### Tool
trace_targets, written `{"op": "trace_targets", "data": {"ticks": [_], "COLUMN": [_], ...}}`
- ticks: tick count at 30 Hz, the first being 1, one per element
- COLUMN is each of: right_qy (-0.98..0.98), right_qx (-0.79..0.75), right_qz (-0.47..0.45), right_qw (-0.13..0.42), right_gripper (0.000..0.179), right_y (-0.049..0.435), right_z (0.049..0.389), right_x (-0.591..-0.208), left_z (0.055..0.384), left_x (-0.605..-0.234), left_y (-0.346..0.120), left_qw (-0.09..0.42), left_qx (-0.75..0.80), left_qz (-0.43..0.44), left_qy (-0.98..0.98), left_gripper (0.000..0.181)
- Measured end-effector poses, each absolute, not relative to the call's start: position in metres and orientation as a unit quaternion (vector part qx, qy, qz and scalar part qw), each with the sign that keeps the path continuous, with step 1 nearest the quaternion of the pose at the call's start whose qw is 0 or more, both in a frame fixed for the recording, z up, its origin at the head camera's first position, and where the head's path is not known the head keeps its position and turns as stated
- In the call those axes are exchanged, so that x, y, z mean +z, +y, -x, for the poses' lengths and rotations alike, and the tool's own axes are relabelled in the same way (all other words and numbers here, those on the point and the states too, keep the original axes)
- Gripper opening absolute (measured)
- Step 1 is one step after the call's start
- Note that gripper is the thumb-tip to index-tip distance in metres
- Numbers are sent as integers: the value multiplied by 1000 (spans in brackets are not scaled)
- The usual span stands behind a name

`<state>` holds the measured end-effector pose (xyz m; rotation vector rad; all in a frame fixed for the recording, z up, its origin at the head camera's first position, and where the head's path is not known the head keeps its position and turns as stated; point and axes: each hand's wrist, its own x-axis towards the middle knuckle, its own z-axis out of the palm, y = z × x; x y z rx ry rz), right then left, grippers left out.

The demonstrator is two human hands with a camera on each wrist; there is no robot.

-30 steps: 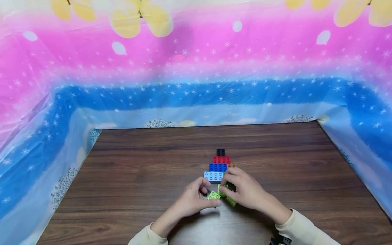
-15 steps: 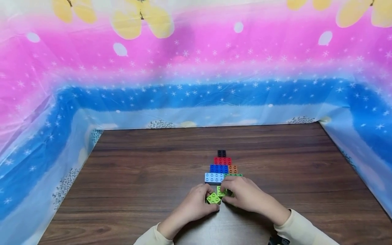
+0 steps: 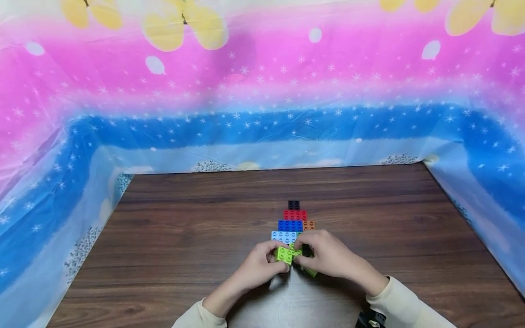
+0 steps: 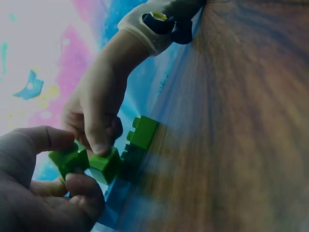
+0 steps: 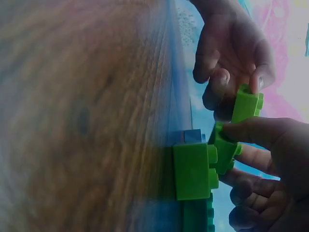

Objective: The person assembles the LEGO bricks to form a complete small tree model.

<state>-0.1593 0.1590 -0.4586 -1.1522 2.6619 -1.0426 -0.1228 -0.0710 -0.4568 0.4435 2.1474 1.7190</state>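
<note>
My left hand (image 3: pixel 259 264) pinches a lime green two-by-two brick (image 3: pixel 284 255) between thumb and fingers. My right hand (image 3: pixel 330 255) pinches a second lime green brick (image 5: pixel 224 150). The two held bricks are close together; in the head view the left one overlaps the right one. A third lime green brick (image 5: pixel 192 171) rests on the table under my right hand, partly hidden in the head view. Just beyond my fingers lies a light blue brick (image 3: pixel 283 237), with a green brick (image 5: pixel 197 217) beside it, mostly covered by my right hand.
Behind the light blue brick, flat rows narrow away from me: a blue brick (image 3: pixel 290 226) with an orange brick (image 3: pixel 309 225), a red brick (image 3: pixel 295 215), then a black brick (image 3: pixel 293 205). A patterned cloth (image 3: pixel 262 127) walls the wooden table (image 3: pixel 184 218).
My left hand has turned its brick from a diamond angle to nearly square and brought it up against the right-hand brick. My right hand keeps its pinch, shifting only slightly.
</note>
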Motion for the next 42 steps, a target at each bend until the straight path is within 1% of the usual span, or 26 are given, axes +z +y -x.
{"op": "trace_targets", "data": {"ticks": [3, 6, 9, 11, 13, 15, 16, 17, 19, 22, 25, 32, 42], "right_qy": [858, 858, 859, 855, 848, 837, 829, 820, 802, 777, 765, 752, 733], "right_qx": [-360, -371, -380, -394, -417, -448, -467, -487, -525, -567, -587, -595, -612], "right_qz": [365, 355, 343, 338, 329, 315, 308, 299, 283, 264, 253, 262, 271], "right_qw": [33, 21, 7, -4, -7, -6, -1, 8, 30, 67, 86, 106, 122], "right_gripper": [11, 13, 15, 14, 13, 13, 13, 13, 14, 16, 17, 16, 17], "right_y": [162, 164, 164, 165, 166, 166, 165, 165, 163, 161, 159, 158, 158], "right_z": [161, 163, 165, 165, 165, 164, 163, 162, 160, 158, 156, 156, 158], "right_x": [-458, -457, -457, -457, -458, -459, -460, -460, -462, -463, -463, -463, -467], "left_z": [126, 128, 129, 130, 131, 132, 132, 133, 133, 133, 133, 132, 130], "left_x": [-461, -468, -474, -478, -482, -485, -486, -486, -488, -488, -487, -486, -486], "left_y": [-72, -73, -73, -74, -75, -75, -76, -76, -76, -77, -76, -75, -76], "left_qw": [213, 238, 250, 257, 265, 273, 277, 281, 289, 292, 291, 274, 266], "left_qx": [661, 693, 707, 713, 715, 714, 714, 713, 711, 713, 712, 710, 713], "left_qz": [-129, -107, -101, -106, -119, -135, -143, -150, -158, -157, -155, -165, -167], "left_qy": [708, 672, 654, 644, 636, 630, 627, 624, 621, 618, 620, 627, 627], "left_gripper": [42, 43, 44, 38, 28, 18, 15, 14, 20, 32, 36, 35, 33]}}
